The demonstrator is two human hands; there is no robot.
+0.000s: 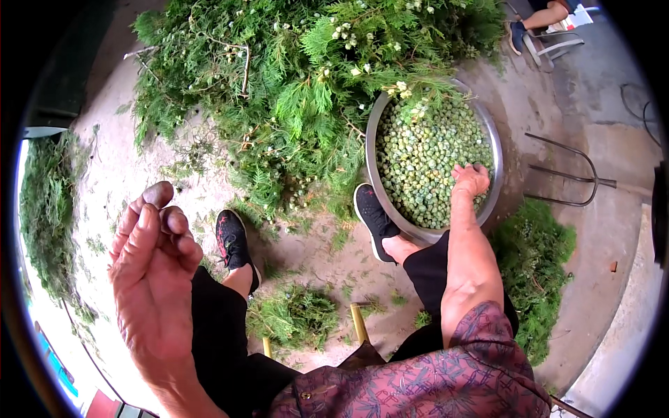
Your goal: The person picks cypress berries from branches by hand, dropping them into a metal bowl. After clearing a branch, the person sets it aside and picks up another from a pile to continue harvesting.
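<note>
My left hand [157,261] is raised close to the camera at the left, palm up, fingers curled, with nothing visible in it. My right hand [471,180] reaches down into a wide metal basin [371,141], its fingertips at the small round green cones [418,172] that fill it. Whether those fingers hold a cone cannot be told. A leafy conifer sprig with pale cones [400,90] hangs over the basin's far rim. A large heap of cut conifer branches [292,99] lies on the ground beyond my feet, against the basin's left side.
A metal fork head [585,180] lies right of the basin. Green clippings [538,277] are piled below it, with a smaller pile [292,316] between my legs. More greenery [47,209] lies far left. Another person's leg [543,18] shows by a chair [554,47] at top right.
</note>
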